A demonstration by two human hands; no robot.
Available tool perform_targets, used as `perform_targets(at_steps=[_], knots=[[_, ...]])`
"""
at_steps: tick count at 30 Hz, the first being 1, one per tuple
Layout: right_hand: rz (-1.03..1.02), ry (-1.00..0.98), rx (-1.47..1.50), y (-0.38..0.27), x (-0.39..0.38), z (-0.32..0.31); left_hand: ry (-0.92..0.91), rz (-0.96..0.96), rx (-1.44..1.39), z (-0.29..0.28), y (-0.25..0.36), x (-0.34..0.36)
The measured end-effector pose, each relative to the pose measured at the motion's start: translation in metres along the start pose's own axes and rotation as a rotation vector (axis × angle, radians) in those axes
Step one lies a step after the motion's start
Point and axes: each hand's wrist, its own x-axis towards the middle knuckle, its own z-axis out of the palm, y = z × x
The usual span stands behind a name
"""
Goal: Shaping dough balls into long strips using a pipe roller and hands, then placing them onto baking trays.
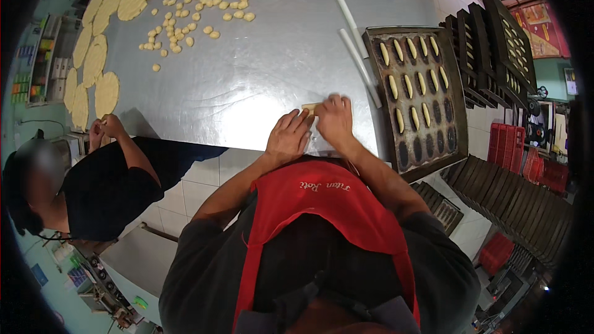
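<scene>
At the near edge of the metal table, a small pale dough piece (309, 107) lies under my fingertips. My left hand (288, 135) rests with its fingers stretched forward, their tips touching the left end of the dough. Curled over the other end are the fingers of my right hand (334, 121), slightly blurred and partly hiding it. To my right, a dark baking tray (459, 148) has oval hollows; slim dough sticks (409, 86) fill the far rows, while the nearest hollows are bare. Two white rods, a far one (344, 7) and a near one (360, 67), lie left of the tray.
Several small dough balls (198, 7) are scattered across the far table (266, 43). Flat dough sheets (106, 94) line its left edge, where another person's hands (106, 126) work. Tray stacks (513, 192) and red crates (506, 147) stand at the right.
</scene>
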Motion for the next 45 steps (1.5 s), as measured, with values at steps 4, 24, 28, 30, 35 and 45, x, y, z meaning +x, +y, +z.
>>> perform_targets(at_steps=[4,24,28,30,35,45], knots=[[0.157,-0.117,0.192,-0.004,0.067,0.028,0.095,-0.225,-0.255,-0.027,-0.038,0.044],[0.153,0.167,0.364,-0.018,-0.002,-0.009,0.422,-0.434,0.078,-0.122,-0.354,0.216],[0.281,0.133,0.374,0.004,-0.01,-0.027,0.485,-0.31,-0.266,-0.095,-0.285,0.143],[0.327,0.304,0.345,0.027,-0.013,-0.051,0.337,-0.133,0.067,-0.086,-0.253,0.098],[0.709,0.921,0.654,0.132,-0.075,-0.15,0.281,-0.655,-0.791,-0.065,-0.16,0.029],[0.659,0.517,-0.029,0.18,-0.111,-0.12,0.224,-0.616,-0.773,-0.012,-0.076,0.034]])
